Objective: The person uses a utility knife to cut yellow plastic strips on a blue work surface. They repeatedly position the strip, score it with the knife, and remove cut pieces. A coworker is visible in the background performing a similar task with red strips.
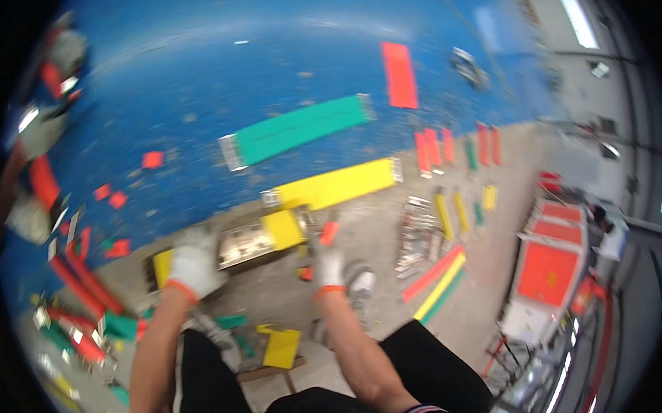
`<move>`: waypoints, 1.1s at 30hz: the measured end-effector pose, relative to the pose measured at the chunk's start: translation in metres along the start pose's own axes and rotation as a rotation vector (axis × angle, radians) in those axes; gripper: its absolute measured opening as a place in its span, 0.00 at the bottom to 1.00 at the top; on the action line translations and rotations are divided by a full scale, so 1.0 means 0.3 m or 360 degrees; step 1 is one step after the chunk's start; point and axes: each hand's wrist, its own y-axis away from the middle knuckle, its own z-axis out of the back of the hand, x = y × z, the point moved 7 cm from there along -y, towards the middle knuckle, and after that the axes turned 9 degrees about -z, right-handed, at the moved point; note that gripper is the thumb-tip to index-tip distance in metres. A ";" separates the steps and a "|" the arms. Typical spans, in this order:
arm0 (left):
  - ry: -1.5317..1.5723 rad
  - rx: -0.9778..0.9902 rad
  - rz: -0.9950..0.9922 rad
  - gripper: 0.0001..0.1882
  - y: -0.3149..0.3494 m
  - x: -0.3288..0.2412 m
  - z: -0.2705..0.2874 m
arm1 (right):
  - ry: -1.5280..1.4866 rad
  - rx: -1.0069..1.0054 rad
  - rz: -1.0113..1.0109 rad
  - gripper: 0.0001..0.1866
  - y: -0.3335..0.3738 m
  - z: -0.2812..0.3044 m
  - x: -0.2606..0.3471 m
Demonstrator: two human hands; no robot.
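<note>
A long metal bar (247, 242) with yellow sheet wrapped at both ends lies in front of me, near the edge of the blue area. My left hand (193, 268), in a white glove, is closed over the bar near its left end; blur softens its fingers. Just beyond the bar's right end, my right hand (330, 265), gloved too, pinches a small orange-red piece (329, 232). Past the bar lies a yellow strip (337, 185) with metal ends. Farther off, a similar green strip (302, 130) rests on the blue surface.
Several small metal parts (418, 232) lie to the right, near red, yellow and green strips (436, 284). A red sheet (400, 76) lies far off. A yellow scrap (282, 348) sits between my legs. A cart with red panels (546, 272) stands right; red strips (90, 280) clutter the left.
</note>
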 end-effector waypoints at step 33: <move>-0.0554 -0.0310 0.0269 0.46 0.086 0.171 0.036 | 0.1500 -0.0951 0.0355 0.33 -0.528 0.971 0.487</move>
